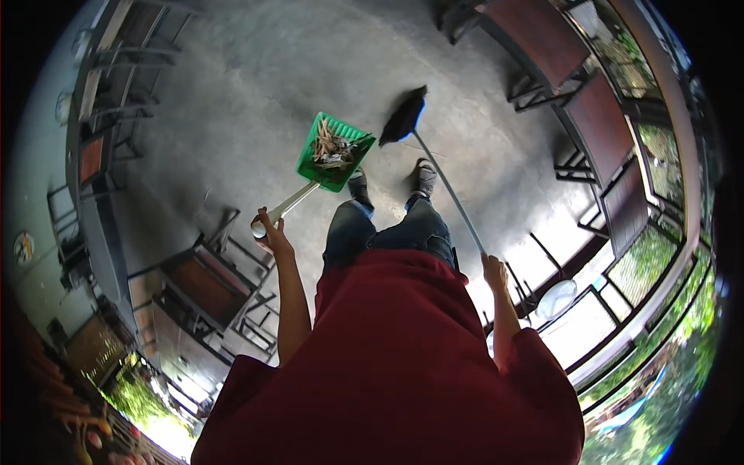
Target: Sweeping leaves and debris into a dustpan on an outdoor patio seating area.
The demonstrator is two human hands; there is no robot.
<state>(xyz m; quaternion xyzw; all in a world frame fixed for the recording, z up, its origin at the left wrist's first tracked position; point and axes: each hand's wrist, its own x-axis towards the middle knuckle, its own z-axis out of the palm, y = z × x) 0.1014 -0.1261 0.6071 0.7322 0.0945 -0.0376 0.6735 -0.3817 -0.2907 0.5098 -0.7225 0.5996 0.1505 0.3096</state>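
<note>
My left hand (271,232) grips the pale handle (296,198) of a green plastic dustpan (306,156). Dry plant scraps and other litter (334,146) lie in its pan, heaped toward the middle. On the other side, my right hand (495,272) is closed around the grey stick (453,193) of a broom. Its head has a blue base (418,118) and dark bristles (402,115), and sits right of the dustpan, apart from it. Whether pan or bristles touch the floor, I cannot tell.
Around me is a grey concrete floor (244,110), with a thin stick (427,150) near my right shoe (426,176). Wooden tables (598,128) line the right side by a mesh-covered opening. Another table (206,286) with chairs stands at left, and more furniture (125,64) at upper left.
</note>
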